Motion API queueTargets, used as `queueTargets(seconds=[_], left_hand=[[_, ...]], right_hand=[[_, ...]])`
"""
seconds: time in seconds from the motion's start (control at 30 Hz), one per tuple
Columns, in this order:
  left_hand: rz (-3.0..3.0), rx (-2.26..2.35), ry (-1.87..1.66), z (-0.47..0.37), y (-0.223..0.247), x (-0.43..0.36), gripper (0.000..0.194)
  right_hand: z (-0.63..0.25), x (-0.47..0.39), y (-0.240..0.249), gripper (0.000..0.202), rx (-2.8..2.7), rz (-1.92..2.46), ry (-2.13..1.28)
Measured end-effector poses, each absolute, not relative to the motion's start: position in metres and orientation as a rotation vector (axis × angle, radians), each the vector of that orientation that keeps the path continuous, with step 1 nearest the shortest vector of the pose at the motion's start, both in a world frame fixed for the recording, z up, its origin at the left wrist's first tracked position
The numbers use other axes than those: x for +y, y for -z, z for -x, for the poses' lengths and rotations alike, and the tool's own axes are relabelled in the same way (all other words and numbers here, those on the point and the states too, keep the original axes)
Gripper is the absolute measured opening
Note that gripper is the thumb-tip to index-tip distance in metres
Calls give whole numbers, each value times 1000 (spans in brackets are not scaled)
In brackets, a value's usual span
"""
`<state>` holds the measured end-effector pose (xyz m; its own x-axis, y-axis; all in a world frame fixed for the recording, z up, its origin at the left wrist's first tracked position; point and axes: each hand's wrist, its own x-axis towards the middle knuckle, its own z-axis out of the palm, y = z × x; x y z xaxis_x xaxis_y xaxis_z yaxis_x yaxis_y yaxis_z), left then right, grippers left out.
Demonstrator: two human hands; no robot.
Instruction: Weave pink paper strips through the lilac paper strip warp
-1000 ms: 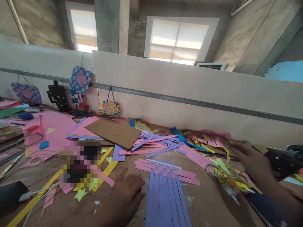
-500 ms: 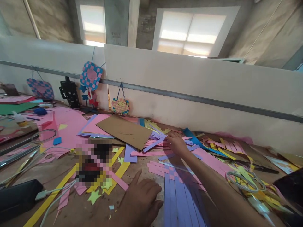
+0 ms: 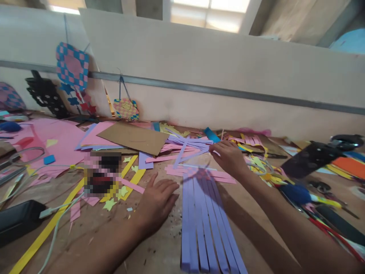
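Note:
My left hand is held low over the table with its fingers spread and nothing in them. To its right lies a row of long purple paper strips, with pink strips woven across their far end. My right hand is beyond that weave, fingers pinched at the right end of a purple paper strip beside a loose heap of purple and pink strips. The exact grip is partly hidden by the fingers.
Brown cardboard lies on coloured paper at the back. Yellow paper stars and a black case with a cable are at left. A dark tumbler stands right. Woven paper pieces hang along the white panel.
The view has tilted down and turned right, bringing the tumbler and tools at right into sight. My right hand has shifted from the middle of the strip heap to its right end.

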<state>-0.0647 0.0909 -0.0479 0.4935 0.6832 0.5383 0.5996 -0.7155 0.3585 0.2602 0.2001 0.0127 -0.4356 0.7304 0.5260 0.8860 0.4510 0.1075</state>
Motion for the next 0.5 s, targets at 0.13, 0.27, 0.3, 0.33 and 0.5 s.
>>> queueTargets(seconds=[0.13,0.27,0.3,0.33,0.5], left_hand=[[-2639,1080,-964,56,36,80,27],[-2702,958,-764,36,20,56,26],[-2716,916,-705,30,17,49,26],[-2723,876,-646,24,15,42,27],[-2681,780,-416,-4,13,13,44]], right_hand=[[-294,111,-27,20,-2189,1309,511],[-318,33,-17,13,-2013,1329,353],[-322,16,-11,12,-1981,1344,315],[-325,1,-6,12,-1937,1371,279],[-328,-55,21,11,-1789,1469,114]])
